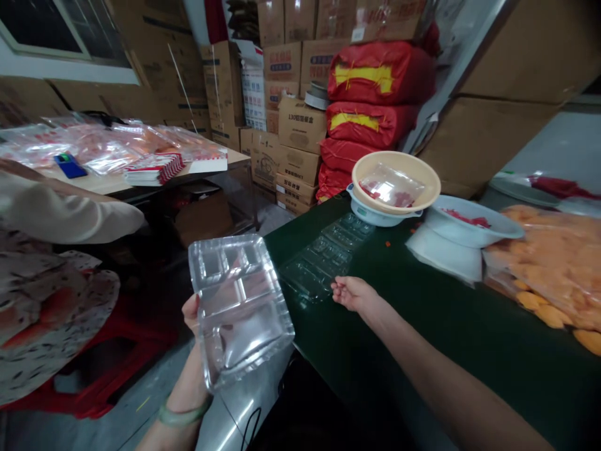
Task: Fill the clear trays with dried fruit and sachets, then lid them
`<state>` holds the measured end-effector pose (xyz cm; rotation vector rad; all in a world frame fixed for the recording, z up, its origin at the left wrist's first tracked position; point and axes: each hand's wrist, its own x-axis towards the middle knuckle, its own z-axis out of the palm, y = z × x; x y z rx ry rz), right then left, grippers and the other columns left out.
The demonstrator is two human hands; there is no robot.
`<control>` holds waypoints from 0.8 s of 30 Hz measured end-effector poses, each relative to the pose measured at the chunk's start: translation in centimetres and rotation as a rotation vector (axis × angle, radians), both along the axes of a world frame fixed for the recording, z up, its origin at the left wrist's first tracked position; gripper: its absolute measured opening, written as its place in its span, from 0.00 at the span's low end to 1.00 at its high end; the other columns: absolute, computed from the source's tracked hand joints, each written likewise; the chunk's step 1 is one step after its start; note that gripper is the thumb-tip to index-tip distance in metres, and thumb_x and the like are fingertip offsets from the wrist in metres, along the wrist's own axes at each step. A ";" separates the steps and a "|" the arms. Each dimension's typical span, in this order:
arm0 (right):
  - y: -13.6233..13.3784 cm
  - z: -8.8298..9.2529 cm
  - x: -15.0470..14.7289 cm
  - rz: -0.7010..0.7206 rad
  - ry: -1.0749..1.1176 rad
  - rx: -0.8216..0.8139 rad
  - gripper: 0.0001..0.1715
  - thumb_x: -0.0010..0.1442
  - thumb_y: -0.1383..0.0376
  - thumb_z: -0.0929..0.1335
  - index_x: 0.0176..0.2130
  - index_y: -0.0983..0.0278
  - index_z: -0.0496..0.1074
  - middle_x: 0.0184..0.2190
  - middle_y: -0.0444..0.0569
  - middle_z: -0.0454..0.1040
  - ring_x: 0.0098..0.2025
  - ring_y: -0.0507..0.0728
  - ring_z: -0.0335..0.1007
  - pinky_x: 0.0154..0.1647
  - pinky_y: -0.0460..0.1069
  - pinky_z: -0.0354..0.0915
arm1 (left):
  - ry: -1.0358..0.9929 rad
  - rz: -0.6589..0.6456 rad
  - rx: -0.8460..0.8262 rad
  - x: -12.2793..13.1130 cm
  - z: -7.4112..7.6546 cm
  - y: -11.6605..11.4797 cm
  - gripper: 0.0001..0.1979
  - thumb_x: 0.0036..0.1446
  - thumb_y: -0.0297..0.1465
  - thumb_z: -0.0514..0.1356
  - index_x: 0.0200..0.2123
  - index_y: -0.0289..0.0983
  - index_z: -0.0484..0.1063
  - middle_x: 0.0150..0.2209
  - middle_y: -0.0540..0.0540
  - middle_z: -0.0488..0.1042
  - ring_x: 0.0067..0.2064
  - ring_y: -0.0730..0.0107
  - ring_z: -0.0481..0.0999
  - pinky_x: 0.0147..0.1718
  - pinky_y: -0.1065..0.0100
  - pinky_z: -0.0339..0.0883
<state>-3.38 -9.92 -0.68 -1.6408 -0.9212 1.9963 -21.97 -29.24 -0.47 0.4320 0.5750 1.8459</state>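
Observation:
My left hand [191,313] grips a stack of clear plastic compartment trays [238,307] by its left edge, holding it up beside the dark green table [422,326]. My right hand [351,292] rests on the table with fingers curled, pinching the near edge of a clear compartment tray [323,257] that lies flat on the green top. A green bangle [181,416] circles my left wrist.
A beige bowl [425,174] holding a clear bag of red pieces sits on a white scale. A white dish [474,225] with red bits and bags of orange food [554,263] lie right. Another person's sleeve [61,213] is at left, by a red stool. Boxes and red sacks stand behind.

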 end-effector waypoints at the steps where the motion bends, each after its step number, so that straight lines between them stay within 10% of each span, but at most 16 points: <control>1: 0.4 0.0 0.1 0.019 -0.032 -0.007 0.14 0.62 0.72 0.59 0.24 0.65 0.59 0.17 0.44 0.64 0.15 0.46 0.60 0.19 0.43 0.64 | -0.011 -0.034 0.007 0.6 0.5 0.3 0.35 0.40 0.53 0.55 0.49 0.40 0.64 0.46 0.40 0.71 0.55 0.49 0.64 0.50 0.53 0.60; 8: -2.9 4.1 3.2 0.134 -0.117 0.305 0.13 0.54 0.60 0.69 0.28 0.65 0.63 0.19 0.43 0.67 0.15 0.48 0.61 0.12 0.42 0.58 | -0.029 -0.178 0.039 3.9 2.3 1.0 0.27 0.41 0.48 0.59 0.42 0.38 0.70 0.37 0.41 0.75 0.41 0.51 0.74 0.35 0.55 0.70; 13: -9.3 7.8 3.4 0.628 0.067 0.667 0.14 0.45 0.65 0.72 0.20 0.65 0.63 0.13 0.38 0.62 0.13 0.45 0.56 0.11 0.39 0.51 | -0.002 -0.370 -0.018 8.9 1.6 3.5 0.16 0.37 0.37 0.65 0.30 0.34 0.75 0.26 0.44 0.76 0.25 0.65 0.73 0.26 0.67 0.67; 19: -8.3 7.6 5.3 0.773 0.144 0.511 0.14 0.49 0.60 0.69 0.21 0.65 0.64 0.14 0.40 0.66 0.12 0.46 0.58 0.11 0.41 0.50 | 0.155 -0.673 0.057 12.7 1.3 6.1 0.29 0.37 0.54 0.58 0.17 0.29 0.74 0.19 0.35 0.72 0.27 0.55 0.73 0.32 0.60 0.66; 24: -8.3 7.0 6.5 0.729 0.000 0.697 0.14 0.52 0.64 0.65 0.19 0.63 0.59 0.15 0.41 0.63 0.14 0.47 0.55 0.15 0.43 0.49 | 0.092 -0.579 0.024 13.8 0.9 6.9 0.23 0.38 0.49 0.61 0.17 0.31 0.73 0.18 0.40 0.72 0.27 0.57 0.73 0.31 0.61 0.66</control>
